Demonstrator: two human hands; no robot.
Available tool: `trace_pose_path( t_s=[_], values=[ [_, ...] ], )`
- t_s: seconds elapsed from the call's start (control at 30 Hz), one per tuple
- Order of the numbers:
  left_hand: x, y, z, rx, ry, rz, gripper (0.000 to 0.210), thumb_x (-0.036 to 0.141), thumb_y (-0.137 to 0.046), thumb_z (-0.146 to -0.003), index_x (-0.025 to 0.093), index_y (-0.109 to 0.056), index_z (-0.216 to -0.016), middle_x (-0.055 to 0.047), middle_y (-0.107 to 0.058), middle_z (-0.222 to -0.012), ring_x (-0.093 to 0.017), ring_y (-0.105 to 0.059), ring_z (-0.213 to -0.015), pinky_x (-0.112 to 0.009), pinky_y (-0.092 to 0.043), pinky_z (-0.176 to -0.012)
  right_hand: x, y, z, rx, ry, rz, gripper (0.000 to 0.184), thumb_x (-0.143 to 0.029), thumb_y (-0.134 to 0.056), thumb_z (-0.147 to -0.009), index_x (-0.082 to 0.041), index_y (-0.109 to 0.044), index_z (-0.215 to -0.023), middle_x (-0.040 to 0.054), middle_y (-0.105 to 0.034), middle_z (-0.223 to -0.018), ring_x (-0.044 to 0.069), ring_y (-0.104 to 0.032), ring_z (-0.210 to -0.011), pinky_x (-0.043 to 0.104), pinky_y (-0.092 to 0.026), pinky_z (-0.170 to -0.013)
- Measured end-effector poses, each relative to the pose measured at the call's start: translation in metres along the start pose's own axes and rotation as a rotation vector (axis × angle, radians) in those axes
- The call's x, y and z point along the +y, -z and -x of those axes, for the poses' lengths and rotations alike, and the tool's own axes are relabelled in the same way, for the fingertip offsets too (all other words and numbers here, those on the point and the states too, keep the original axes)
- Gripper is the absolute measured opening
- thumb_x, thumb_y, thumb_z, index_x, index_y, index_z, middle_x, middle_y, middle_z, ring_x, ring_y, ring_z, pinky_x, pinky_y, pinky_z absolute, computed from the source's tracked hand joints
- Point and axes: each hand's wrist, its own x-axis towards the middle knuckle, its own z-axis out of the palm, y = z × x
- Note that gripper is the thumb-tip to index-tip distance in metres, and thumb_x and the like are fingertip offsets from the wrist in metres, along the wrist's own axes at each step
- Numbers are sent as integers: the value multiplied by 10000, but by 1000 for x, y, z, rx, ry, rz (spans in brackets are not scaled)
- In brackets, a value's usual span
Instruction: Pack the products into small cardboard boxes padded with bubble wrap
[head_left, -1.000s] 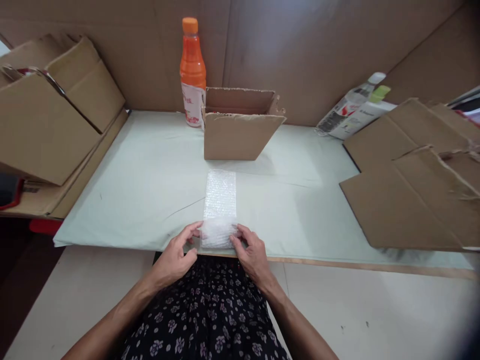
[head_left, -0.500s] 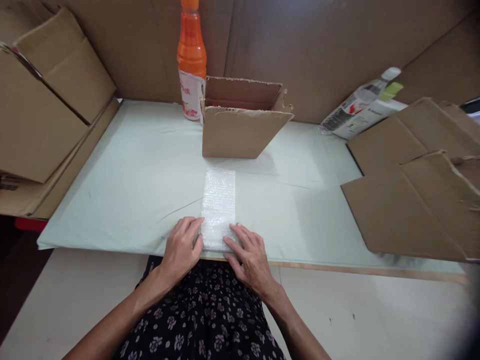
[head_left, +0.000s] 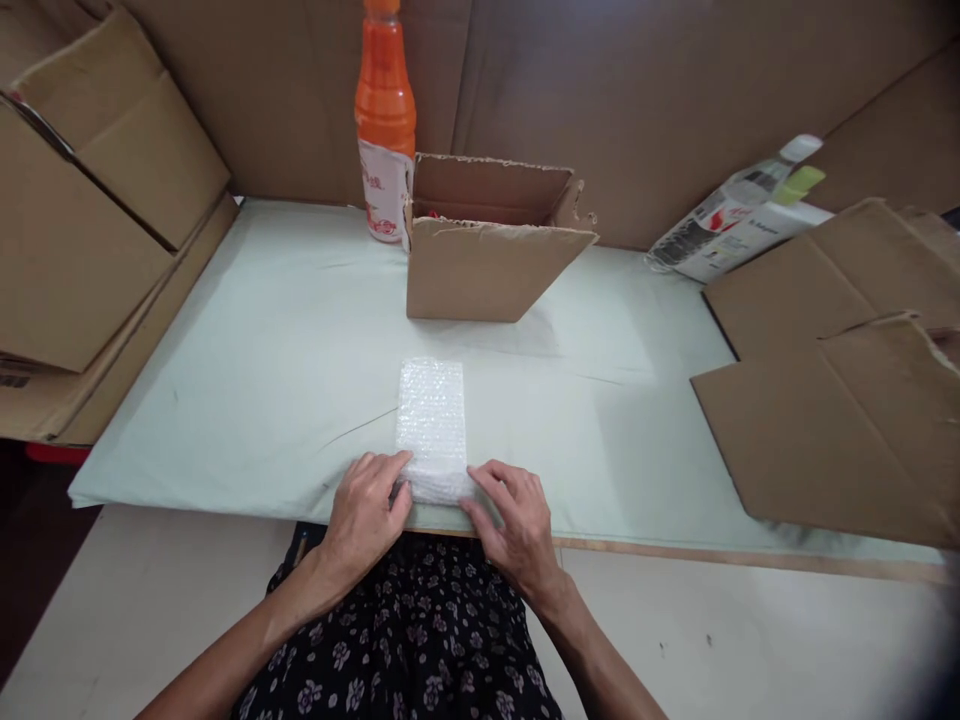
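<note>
Bubble wrap, a clear rectangular strip, lies on the pale green cloth-covered tabletop, its folded end near the front edge, between our left hand and our right hand. Each touches its own side of the strip, thumb and forefinger apart; we cannot tell whether either pinches it. Beyond, we see an open brown cardboard box beside an orange plastic bottle.

One view looks from the wearer's head, above the flowered clothing at the near edge of the desk. It faces forward and down, close over the desk, reaching back to the cardboard wall.
</note>
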Motion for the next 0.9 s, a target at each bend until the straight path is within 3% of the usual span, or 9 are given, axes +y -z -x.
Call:
trace_pose_path(
  t_s=[0.13, 0.2, 0.37, 0.5, 0.63, 0.77, 0.9],
  values=[
    [1, 2, 2, 78, -74, -20, 331, 147, -532, -916, 191, -594, -1239, -121, -641, -1164, -272, -581, -1085, -444, -498, -923, 3, -3, 1, -168, 139, 42, 284, -202, -594, -937, -230, -645, -1214, 110, -682, -1241, 287, -595, -1166, 459, -470, -897],
    [1, 7, 7, 62, -156, 31, 337, 169, -556, -921, 217, -589, -1253, -110, -637, -1219, -273, -568, -1138, -449, -472, -968, 4, -5, -3, -182, 131, 2, 270, -171, -562, -952, -234, -655, -1197, 96, -714, -1186, 273, -608, -1149, 454, -465, -897],
    [-3, 15, 14, -37, -177, 134, 293, 150, -513, -949, 206, -604, -1222, -64, -707, -1019, -225, -607, -963, -388, -477, -852, 3, 1, -11, -244, 13, -205, 227, -220, -557, -974, -245, -650, -1180, 53, -743, -985, 223, -652, -948, 410, -501, -846],
    [-7, 8, -5, 11, -74, 57, 262, 213, -529, -952, 176, -620, -1195, -68, -702, -921, -233, -603, -874, -385, -483, -782, -1, 5, -10, -81, 13, -49, 313, -248, -560, -964, -223, -596, -1273, 119, -677, -1187, 269, -612, -1078, 443, -494, -877],
    [-10, 2, -23, 76, 2, -41, 247, 250, -539, -937, 184, -653, -1146, -88, -694, -949, -268, -608, -909, -441, -487, -845, 2, -6, -17, -195, 141, 67, 336, -212, -585, -934, -233, -609, -1268, 126, -650, -1266, 294, -581, -1157, 460, -479, -902],
    [-11, 8, -12, 124, 205, 284, 364, 307, -564, -926, 212, -579, -1278, -96, -664, -1108, -244, -622, -1006, -412, -522, -870, 11, -22, -33, -146, 96, 14, 276, -194, -530, -969, -228, -657, -1212, 108, -726, -1110, 255, -655, -1001, 424, -514, -831],
    [0, 13, 4, 55, 577, 907, 537, 372, -619, -900, 193, -480, -1388, -131, -641, -1257, -232, -653, -1086, -396, -531, -933, 2, -25, -35, -118, -178, -254, 275, -277, -540, -974, -246, -671, -1214, 74, -756, -1066, 230, -701, -910, 374, -569, -791]
  ],
)
